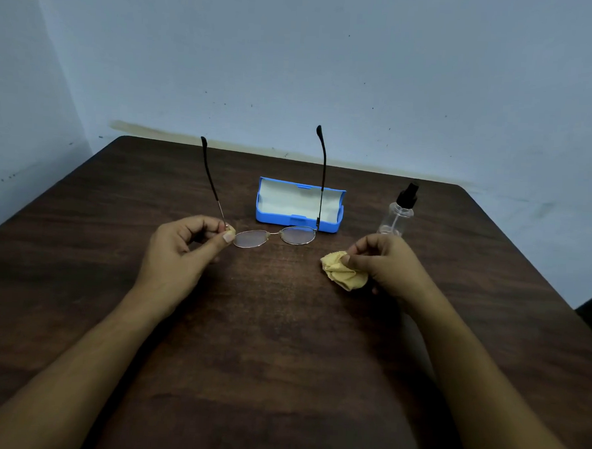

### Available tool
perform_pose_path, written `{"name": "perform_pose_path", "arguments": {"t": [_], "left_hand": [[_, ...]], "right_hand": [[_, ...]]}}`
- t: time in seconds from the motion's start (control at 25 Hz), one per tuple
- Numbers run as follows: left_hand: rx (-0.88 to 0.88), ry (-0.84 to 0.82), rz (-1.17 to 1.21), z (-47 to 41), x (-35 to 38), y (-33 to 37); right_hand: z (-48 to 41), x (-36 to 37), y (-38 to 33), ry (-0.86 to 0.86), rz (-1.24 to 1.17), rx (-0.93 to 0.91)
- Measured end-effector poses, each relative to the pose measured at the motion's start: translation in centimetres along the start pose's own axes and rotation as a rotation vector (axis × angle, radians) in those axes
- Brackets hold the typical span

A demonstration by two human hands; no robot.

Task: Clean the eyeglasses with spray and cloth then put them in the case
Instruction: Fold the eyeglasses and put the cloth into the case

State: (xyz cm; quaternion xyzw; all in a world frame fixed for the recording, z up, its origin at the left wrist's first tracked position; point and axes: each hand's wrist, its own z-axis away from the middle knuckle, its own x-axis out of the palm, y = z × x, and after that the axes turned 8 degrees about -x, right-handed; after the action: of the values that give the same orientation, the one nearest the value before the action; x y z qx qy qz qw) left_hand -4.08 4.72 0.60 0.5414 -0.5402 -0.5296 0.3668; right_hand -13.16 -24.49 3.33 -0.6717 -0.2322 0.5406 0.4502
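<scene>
Glasses in one hand, cloth in the other, above the dark counter point(280, 361).

Left of centre, the left hand point(187, 249) pinches the glasses point(273, 237) at one end of the frame. The lenses sit low over the wood and both arms stick up, which I'd say leaves the glass open to wiping. Whether the lenses touch the counter I can't tell. Right of centre, the right hand point(385, 263) grips the yellow cloth point(343, 271) bunched into a pad, apart from the lenses, likely ready for a wipe. Behind the glasses, at mid-frame, the blue case point(299, 204) lies open with its pale lining showing, so they can go straight in. The spray point(398, 212) stands upright just right of the case, behind the right hand and easy for it to reach.
</scene>
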Motion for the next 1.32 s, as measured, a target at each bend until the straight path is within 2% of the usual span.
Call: {"name": "perform_pose_path", "arguments": {"t": [0.16, 0.28, 0.36, 0.44, 0.52, 0.68, 1.04, 1.32], "left_hand": [[-0.015, -0.014, -0.007, 0.1, 0.0, -0.2], [-0.031, -0.035, -0.006, 0.1, 0.1, -0.6], [-0.037, -0.050, 0.000, 0.1, 0.1, -0.6], [-0.044, -0.065, -0.003, 0.2, 0.1, -0.5], [-0.051, -0.081, -0.006, 0.3, 0.2, -0.5], [-0.080, -0.113, -0.003, 0.4, 0.1, -0.6], [0.003, -0.122, 0.017, 0.7, 0.5, -0.2], [0.152, -0.114, -0.197, 0.9, 0.6, -0.1]], "right_hand": [[0.1, -0.4, 0.2, 0.008, 0.158, -0.027], [0.9, -0.9, -0.9, 0.088, 0.282, -0.155], [1.4, -0.7, -2.0, 0.092, 0.075, -0.256], [1.6, 0.1, -3.0, -0.018, -0.226, -0.278], [1.4, 1.2, -3.3, -0.044, -0.319, -0.300], [1.1, 2.3, -3.2, 0.040, -0.333, -0.347], [1.6, 2.6, -2.5, 0.069, -0.301, -0.359], [1.2, 2.9, -2.0, 0.061, -0.160, -0.402]]}}
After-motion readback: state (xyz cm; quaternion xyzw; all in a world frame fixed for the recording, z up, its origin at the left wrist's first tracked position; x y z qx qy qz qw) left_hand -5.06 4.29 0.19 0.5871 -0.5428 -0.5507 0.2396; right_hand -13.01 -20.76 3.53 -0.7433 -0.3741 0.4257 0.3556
